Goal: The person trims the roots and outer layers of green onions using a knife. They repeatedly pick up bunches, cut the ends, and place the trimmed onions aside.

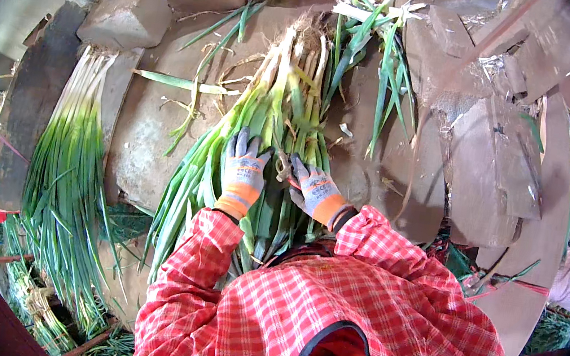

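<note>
A large bundle of green onions [273, 105] lies before me, roots away from me and green leaves toward my body. My left hand [245, 172], in a grey and orange work glove, rests on the leaves with its fingers spread, touching them. My gloved right hand [318, 191] is on the right side of the same bundle. Its fingers curl around the red handle of a small tool [284, 167], whose other end is blurred and unclear. The lower leaves reach my checked sleeves and front.
A cleaner bundle of green onions [78, 132] lies on a board at the left, below a stone block [127, 14]. Loose leaves [386, 77] hang at the upper right. Wooden slabs [494, 169] lie on the right, and more bundles [44, 313] at lower left.
</note>
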Tool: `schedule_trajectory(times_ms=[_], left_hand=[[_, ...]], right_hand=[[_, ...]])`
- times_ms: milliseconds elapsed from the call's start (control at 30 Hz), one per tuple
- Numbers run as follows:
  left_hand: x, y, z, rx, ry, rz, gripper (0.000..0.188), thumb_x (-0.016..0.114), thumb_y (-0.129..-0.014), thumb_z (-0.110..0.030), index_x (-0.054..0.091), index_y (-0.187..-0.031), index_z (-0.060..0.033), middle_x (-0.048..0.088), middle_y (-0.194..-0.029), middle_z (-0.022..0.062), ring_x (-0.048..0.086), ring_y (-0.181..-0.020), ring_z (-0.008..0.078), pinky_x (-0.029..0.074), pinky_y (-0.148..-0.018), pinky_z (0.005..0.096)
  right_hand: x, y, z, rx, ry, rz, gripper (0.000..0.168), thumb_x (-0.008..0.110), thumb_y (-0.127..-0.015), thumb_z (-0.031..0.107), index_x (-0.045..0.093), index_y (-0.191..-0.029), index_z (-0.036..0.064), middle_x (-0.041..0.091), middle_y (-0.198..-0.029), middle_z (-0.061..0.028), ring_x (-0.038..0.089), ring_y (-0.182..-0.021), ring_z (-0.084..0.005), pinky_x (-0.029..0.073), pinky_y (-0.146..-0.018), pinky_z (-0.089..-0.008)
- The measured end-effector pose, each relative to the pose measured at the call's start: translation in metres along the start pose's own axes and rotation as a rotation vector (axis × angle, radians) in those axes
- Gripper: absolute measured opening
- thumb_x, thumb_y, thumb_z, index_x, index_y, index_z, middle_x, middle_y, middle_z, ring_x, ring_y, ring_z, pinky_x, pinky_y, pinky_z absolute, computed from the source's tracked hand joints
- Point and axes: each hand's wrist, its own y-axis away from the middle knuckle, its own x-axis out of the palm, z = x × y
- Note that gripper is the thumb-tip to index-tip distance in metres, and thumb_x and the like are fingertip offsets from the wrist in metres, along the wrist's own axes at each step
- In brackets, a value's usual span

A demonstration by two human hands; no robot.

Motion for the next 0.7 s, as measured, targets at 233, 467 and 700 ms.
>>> schedule_trajectory(times_ms=[233,467,700], left_hand=[[0.000,-0.001,0.002,0.004,-0.039,0.029,0.031,0.052,-0.080,-0.024,0.067,-0.107,-0.0294,0.047,-0.134,0.0110,0.027,-0.133,0.0362,0.018,-0.110,0.0485],[-0.003,-0.006,-0.001,-0.009,0.006,0.055,0.027,0.052,-0.082,-0.024,0.070,-0.102,-0.0230,0.046,-0.134,0.0155,0.025,-0.134,0.0386,0.016,-0.110,0.0502],[0.006,-0.009,-0.006,-0.059,-0.001,0.004,0.024,0.055,-0.080,-0.024,0.072,-0.097,-0.0267,0.048,-0.132,0.0174,0.026,-0.132,0.0384,0.018,-0.108,0.0507]], right_hand=[[0.012,0.002,0.009,0.054,0.119,0.122,0.085,0.064,-0.078,0.035,0.021,-0.141,-0.001,0.052,-0.115,-0.0235,0.053,-0.105,-0.0361,0.041,-0.091,-0.0422],[0.012,-0.017,0.003,0.056,0.145,0.076,0.083,0.064,-0.077,0.034,0.023,-0.141,0.000,0.053,-0.113,-0.0221,0.054,-0.104,-0.0354,0.042,-0.090,-0.0425],[0.016,-0.111,-0.059,0.028,0.114,-0.162,0.075,0.060,-0.080,0.037,0.030,-0.137,-0.001,0.059,-0.107,-0.0201,0.059,-0.092,-0.0341,0.045,-0.080,-0.0447]])
